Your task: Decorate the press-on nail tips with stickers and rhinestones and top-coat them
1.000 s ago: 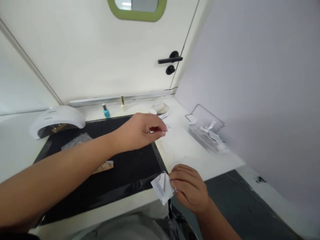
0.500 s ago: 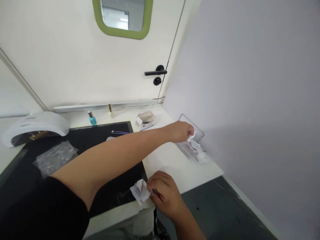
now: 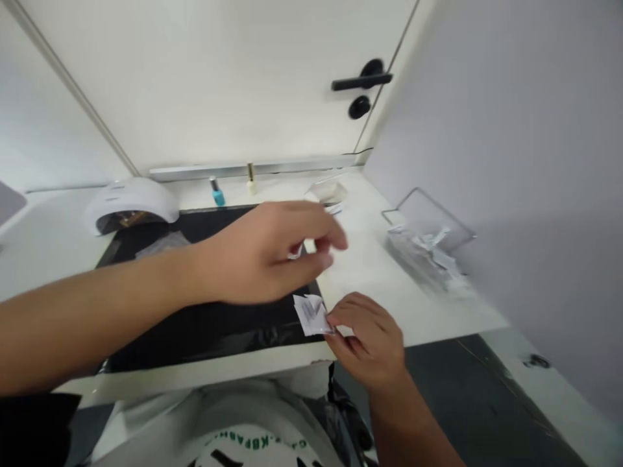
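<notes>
Over the black mat (image 3: 228,331), my left hand (image 3: 272,250) hangs in the air, thumb and fingers apart, with nothing between them. Lower down and to the right, my right hand (image 3: 370,337) pinches small white packets (image 3: 310,314) by their edge, above the mat's right border. A clear container (image 3: 413,256) filled with more white packets stands at the table's right side, by the wall. Behind my left fingers an opened white box (image 3: 328,191) is partly hidden.
A white dome-shaped lamp (image 3: 134,204) sits at the back left. Near the door stand a blue bottle (image 3: 217,193) and a cream bottle (image 3: 251,181). Clear plastic bags (image 3: 165,243) lie on the mat. A wire frame (image 3: 438,204) rises behind the container.
My left hand has come back from the container to above the mat, its fingers now apart. The packets remain in my right hand. The camera view has shifted.
</notes>
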Available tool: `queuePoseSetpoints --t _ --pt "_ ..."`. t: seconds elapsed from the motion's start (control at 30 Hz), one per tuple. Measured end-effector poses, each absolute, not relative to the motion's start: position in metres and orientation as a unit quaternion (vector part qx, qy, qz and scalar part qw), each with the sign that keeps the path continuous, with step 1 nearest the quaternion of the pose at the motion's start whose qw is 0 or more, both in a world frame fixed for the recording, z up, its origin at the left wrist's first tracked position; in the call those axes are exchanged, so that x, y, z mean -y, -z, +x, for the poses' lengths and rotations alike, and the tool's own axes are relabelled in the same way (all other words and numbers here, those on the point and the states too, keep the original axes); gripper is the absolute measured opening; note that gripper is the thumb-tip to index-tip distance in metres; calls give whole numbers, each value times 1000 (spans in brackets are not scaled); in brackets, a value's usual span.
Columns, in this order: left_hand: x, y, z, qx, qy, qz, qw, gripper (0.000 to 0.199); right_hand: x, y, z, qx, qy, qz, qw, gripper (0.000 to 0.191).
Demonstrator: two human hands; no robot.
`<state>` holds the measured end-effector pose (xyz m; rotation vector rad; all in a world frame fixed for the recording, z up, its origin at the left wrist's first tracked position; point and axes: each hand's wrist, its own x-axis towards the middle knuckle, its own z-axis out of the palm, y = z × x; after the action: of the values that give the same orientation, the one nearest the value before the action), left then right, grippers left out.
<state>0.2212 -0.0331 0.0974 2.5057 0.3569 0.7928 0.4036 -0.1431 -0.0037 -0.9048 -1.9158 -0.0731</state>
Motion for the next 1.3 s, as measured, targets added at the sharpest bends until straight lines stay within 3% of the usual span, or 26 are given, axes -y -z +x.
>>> queuePoseSetpoints --t 0.13,0.33,0.57,0.97,1.3 --pt "90 -87 142 -176 -308 900 254 11 130 -13 372 822 29 -333 461 21" --pt "111 -58 99 -202 -388 860 263 10 116 -27 322 853 50 -310 418 22" --pt "106 -35 77 -248 -419 810 327 11 110 -29 291 861 46 -312 399 23" --pt "92 -31 63 -228 -457 830 225 16 103 -32 270 848 -46 -349 396 20" --pt "97 -28 66 -251 -464 801 283 11 103 -29 272 851 -34 -334 404 21"
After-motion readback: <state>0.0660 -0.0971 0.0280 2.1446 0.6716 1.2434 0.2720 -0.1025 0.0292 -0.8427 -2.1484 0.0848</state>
